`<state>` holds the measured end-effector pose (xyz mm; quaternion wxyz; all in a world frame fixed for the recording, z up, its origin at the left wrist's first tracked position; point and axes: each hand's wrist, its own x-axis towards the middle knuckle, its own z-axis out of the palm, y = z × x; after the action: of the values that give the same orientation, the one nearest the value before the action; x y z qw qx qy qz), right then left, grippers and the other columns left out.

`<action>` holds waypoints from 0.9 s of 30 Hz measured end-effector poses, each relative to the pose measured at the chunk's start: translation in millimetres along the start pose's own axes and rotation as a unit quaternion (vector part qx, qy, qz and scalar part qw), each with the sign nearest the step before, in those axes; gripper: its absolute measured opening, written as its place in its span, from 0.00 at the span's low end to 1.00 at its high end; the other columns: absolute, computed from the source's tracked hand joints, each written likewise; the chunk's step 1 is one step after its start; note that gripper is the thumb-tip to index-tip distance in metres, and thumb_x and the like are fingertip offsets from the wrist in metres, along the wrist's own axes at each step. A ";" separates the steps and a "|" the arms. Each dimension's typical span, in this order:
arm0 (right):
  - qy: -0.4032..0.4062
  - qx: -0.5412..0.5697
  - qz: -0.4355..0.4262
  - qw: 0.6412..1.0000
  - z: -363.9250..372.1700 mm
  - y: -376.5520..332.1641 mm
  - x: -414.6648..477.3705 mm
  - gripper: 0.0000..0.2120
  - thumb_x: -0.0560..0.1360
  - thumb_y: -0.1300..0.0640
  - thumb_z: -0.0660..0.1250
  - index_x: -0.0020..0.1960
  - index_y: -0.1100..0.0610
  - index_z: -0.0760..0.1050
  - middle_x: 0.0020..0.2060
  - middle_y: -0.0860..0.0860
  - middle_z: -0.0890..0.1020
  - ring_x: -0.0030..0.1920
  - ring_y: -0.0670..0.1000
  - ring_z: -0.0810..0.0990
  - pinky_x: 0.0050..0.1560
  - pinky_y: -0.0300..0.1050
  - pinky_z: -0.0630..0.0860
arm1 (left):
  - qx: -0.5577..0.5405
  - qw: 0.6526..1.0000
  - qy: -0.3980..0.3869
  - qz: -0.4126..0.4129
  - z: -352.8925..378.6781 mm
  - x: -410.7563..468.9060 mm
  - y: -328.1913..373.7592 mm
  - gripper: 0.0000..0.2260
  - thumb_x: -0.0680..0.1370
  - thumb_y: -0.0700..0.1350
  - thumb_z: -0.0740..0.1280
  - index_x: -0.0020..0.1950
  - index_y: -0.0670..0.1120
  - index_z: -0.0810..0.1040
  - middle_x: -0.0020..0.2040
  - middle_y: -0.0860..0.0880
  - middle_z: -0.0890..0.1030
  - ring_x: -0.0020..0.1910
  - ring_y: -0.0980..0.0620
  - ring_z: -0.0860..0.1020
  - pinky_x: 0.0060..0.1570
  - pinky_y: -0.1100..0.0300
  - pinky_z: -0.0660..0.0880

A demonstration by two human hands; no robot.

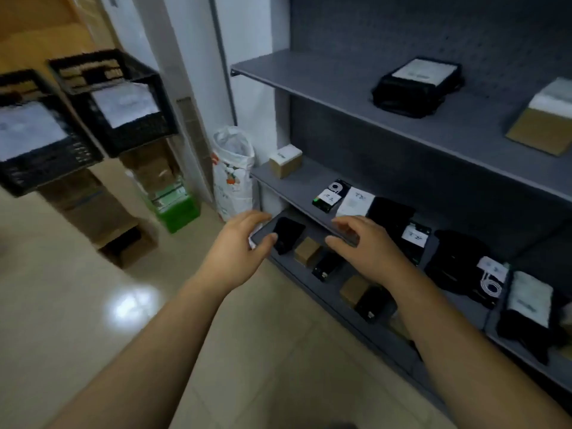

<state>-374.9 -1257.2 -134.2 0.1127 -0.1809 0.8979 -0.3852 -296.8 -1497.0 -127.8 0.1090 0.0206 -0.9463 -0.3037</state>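
Our left hand (240, 243) at left end of bottom shelf (328, 301), thumb on black pouch (291, 233), fingers curved above it; through blur we cannot tell if it grips. Brown box (307, 251) just beside pouch. Our right hand (362, 246) loosely curled, holding nothing, at middle shelf (297, 184) front edge.

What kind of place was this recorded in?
Probably a stockroom or small warehouse: grey metal shelves with a pegboard back hold labelled packets of small goods, and black crates with paper sheets sit atop cardboard cartons.
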 end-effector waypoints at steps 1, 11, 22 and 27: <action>0.012 -0.001 0.019 1.000 -0.8 10.9 15.4 0.21 0.78 0.47 0.68 0.69 0.50 0.72 0.61 0.47 0.73 0.57 0.44 0.71 0.58 0.39 0.68 | -0.009 1.000 -0.016 0.012 8.7 24.7 -7.9 0.16 0.78 0.48 0.68 0.64 0.46 0.76 0.61 0.51 0.76 0.59 0.54 0.73 0.56 0.68 0.65; 0.084 0.045 0.172 0.980 57.9 128.1 193.0 0.21 0.78 0.46 0.67 0.68 0.52 0.73 0.59 0.46 0.74 0.59 0.45 0.73 0.57 0.36 0.66 | -0.045 0.985 -0.159 0.041 148.4 238.1 -113.5 0.15 0.77 0.46 0.69 0.64 0.47 0.77 0.60 0.51 0.77 0.58 0.52 0.74 0.55 0.65 0.67; 0.128 0.049 0.298 0.945 129.9 204.0 339.1 0.21 0.77 0.48 0.68 0.68 0.52 0.74 0.62 0.50 0.75 0.60 0.50 0.76 0.58 0.39 0.70 | 0.007 0.953 -0.299 0.049 273.0 386.4 -199.0 0.21 0.78 0.45 0.67 0.70 0.45 0.70 0.68 0.46 0.72 0.66 0.46 0.70 0.57 0.63 0.64; 0.155 0.026 0.382 0.911 157.3 213.8 397.5 0.21 0.80 0.56 0.63 0.72 0.56 0.69 0.67 0.58 0.71 0.63 0.59 0.75 0.64 0.46 0.71 | 0.004 0.929 -0.364 0.062 324.0 421.4 -215.8 0.23 0.74 0.44 0.71 0.68 0.45 0.72 0.64 0.46 0.74 0.65 0.45 0.69 0.58 0.61 0.64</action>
<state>-733.4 -1386.8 -422.5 0.1154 0.2405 0.8943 -0.3594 -784.6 -1532.4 -427.7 -0.2243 -0.1495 -0.9217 -0.2789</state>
